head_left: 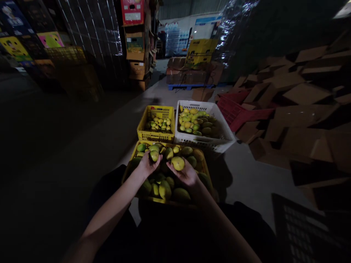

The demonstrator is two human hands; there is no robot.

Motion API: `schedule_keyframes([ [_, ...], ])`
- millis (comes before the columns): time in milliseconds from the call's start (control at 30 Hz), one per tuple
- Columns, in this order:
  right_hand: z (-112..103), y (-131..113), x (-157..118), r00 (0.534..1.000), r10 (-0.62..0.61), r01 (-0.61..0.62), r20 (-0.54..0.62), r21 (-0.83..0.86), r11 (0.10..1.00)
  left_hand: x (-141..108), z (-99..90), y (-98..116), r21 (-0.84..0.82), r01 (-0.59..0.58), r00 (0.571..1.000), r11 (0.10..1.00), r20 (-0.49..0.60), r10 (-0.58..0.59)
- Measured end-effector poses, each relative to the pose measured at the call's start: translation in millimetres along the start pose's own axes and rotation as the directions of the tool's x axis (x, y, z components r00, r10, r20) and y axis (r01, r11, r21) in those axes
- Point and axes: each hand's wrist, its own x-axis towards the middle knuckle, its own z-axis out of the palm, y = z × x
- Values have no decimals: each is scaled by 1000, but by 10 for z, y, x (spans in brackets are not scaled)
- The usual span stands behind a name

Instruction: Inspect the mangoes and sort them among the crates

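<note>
Both of my hands are over the near yellow crate (206, 168), which holds several green and yellow mangoes (165, 189). In my left hand (146, 165) is a greenish-yellow mango (154, 156), with the fingers curled round it. My right hand (189, 174) cups a yellower mango (178, 163), its palm turned up. Behind this crate stand a smaller yellow crate (155, 136) with small yellow and green mangoes, and a white crate (227, 140) with larger ones. Shadow hides part of the near crate's contents.
Opened cardboard boxes (298, 117) are heaped on the right, beside a red crate (233, 109). A blue pallet (189, 87) with boxes stands farther back. Stacked cartons (135, 47) rise behind on the left. A dark crate (304, 233) lies at the lower right.
</note>
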Motion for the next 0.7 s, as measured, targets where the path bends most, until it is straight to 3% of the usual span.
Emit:
schedule_keyframes([
  [167,101,35,-54,989,-139,142,-41,111,984,-19,7,-1,17,-8,1000,1000,3,8],
  [367,103,7,-29,996,-71,76,-53,86,993,-71,-1,33,86,83,993,993,73,-89],
  [500,161,12,-99,995,-78,80,-59,22,997,-92,7,14,175,54,987,983,139,-79],
  [600,193,58,-156,968,-248,242,-32,-126,962,-85,11,-28,344,-136,982,929,174,80],
  [633,196,72,-170,936,-352,343,-14,-195,919,-82,7,-35,397,-252,962,882,205,183],
  [700,193,81,-196,813,-581,548,30,-374,748,-79,-13,-25,472,-495,866,729,332,373],
])
